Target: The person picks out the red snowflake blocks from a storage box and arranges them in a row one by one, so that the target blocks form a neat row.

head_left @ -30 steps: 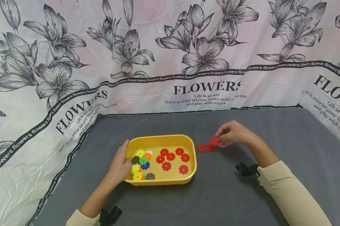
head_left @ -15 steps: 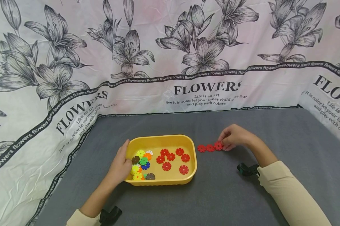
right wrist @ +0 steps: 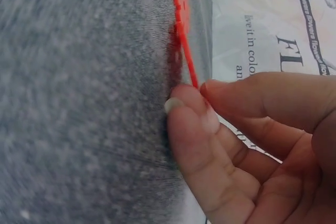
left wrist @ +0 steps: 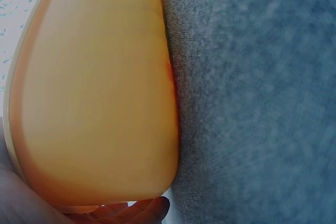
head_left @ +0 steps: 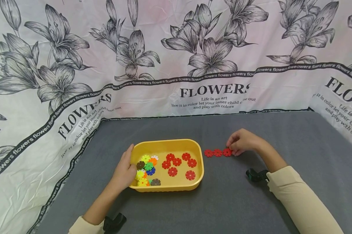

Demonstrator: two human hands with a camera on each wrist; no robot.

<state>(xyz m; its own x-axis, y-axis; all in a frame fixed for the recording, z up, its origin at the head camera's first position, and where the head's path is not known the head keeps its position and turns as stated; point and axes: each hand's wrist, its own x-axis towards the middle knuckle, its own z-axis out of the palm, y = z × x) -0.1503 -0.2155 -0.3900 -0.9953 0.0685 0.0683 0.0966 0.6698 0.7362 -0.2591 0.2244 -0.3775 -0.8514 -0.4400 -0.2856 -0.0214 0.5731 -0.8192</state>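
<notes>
Our left hand [head_left: 125,171] grips the tray [head_left: 167,188]; right of centre, our right hand [head_left: 242,141] should lay its pinched disc [head_left: 227,152] flat.

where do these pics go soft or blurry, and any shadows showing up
Head view: mostly crisp, large lettering on the flowered cloth readable, a soft shadow below the yellow tray; left wrist view: hazy and bluish, the grey tabletop lacking sharp detail; right wrist view: the tabletop blurred and grainy, the right hand clearer, a dark shadow beside the red discs.
</notes>
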